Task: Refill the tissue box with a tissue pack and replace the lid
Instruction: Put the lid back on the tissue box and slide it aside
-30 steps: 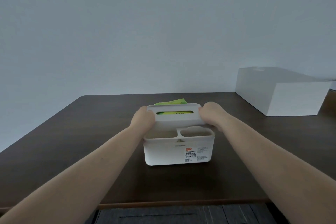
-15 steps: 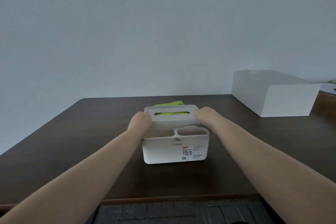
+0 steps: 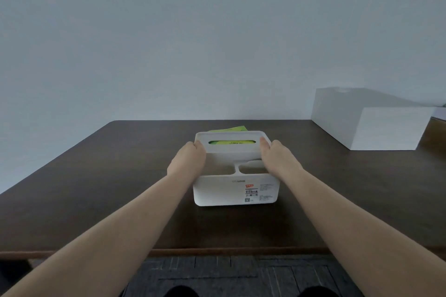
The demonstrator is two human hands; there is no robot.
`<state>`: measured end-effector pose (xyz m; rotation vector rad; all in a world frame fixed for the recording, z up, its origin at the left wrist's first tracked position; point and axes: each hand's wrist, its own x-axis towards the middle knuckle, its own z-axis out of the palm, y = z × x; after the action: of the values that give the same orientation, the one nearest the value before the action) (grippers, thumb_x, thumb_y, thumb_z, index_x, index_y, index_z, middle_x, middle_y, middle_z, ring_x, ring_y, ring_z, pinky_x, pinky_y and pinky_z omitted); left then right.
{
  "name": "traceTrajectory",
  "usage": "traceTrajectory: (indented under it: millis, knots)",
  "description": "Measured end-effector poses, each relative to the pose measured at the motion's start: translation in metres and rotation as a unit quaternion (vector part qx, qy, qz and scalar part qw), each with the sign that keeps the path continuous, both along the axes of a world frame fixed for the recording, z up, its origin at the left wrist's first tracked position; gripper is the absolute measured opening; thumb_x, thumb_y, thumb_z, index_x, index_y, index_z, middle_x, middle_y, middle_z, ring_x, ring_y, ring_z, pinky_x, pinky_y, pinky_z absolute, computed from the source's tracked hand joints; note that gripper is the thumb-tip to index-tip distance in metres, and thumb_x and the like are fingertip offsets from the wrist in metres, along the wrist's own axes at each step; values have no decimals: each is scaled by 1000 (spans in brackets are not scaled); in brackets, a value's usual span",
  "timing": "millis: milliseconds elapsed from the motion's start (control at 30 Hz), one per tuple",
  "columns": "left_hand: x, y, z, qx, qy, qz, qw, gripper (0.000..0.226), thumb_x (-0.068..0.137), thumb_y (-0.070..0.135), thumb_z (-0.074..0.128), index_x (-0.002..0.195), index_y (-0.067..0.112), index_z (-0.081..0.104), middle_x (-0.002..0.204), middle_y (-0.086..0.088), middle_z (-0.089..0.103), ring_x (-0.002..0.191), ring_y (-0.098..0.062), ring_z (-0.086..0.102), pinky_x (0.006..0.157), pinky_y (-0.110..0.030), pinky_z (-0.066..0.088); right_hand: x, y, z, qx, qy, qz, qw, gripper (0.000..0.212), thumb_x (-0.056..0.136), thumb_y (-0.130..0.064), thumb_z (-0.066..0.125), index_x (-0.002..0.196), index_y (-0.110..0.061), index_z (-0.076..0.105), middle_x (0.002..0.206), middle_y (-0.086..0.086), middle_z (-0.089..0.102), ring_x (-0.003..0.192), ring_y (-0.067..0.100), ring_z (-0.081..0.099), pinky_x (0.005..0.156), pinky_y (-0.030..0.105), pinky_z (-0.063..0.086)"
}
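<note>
Now the left hand [image 3: 187, 161] is clamped on the left end of the lid [image 3: 232, 142], and the right hand [image 3: 277, 158] is clamped on its right end. A moment ago the hands sat higher on the lid's ends; now they have slid a little lower and toward the person, with the thumbs hooked over the lid's near corners. The lid looks like it is being pulled up off the tissue box [image 3: 235, 190], so I think the box is only just being opened. The tissue pack [image 3: 230, 129], green and yellow, lies on the desk [image 3: 96, 176] just behind the tissue box and shows through the lid's slot. The lid's long side runs left to right, the same way as the tissue box. A big white box [image 3: 371, 120] sits far to the right of the tissue box.
</note>
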<state>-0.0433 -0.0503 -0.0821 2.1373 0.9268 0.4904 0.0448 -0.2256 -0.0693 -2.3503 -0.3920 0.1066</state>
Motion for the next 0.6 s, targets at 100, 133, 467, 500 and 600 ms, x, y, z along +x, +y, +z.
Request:
traceTrajectory:
  millis: [100,133,467,500,600]
  knots:
    - [1,1,-4,-9,-14,0,1000,49,98,35,19,118,8,55,106,-7,56,110,-33,55,99,-42,42,3,-1,-5,-4,-11,0,1000,53,98,-43,20,129,-6,45,110,11,56,100,29,55,89,43,44]
    - [2,1,-4,-7,-13,-1,1000,49,98,35,19,119,7,55,110,-9,58,111,-34,55,101,-43,42,3,-1,-5,-7,-12,-1,1000,51,98,-40,21,127,-6,45,105,9,54,95,27,54,86,42,44]
    - [-6,-8,9,-9,15,2,1000,57,99,40,18,127,5,53,115,-10,59,95,-29,51,96,-41,47,-8,-4,3,2,-5,-3,1000,55,99,-44,20,133,-6,41,117,12,56,100,28,53,90,42,43]
    - [-8,-10,11,-31,19,0,999,62,98,46,18,130,5,51,111,-9,57,95,-31,53,93,-41,49,-10,-5,4,4,0,-1,1000,59,98,-48,19,136,-6,40,125,14,56,104,29,53,89,41,42]
    - [-23,-14,18,-126,52,-29,990,80,87,70,26,136,10,45,117,-8,54,105,-35,60,87,-44,57,-15,-13,9,10,53,19,998,74,93,-62,20,141,-7,36,136,15,51,114,32,54,91,44,48]
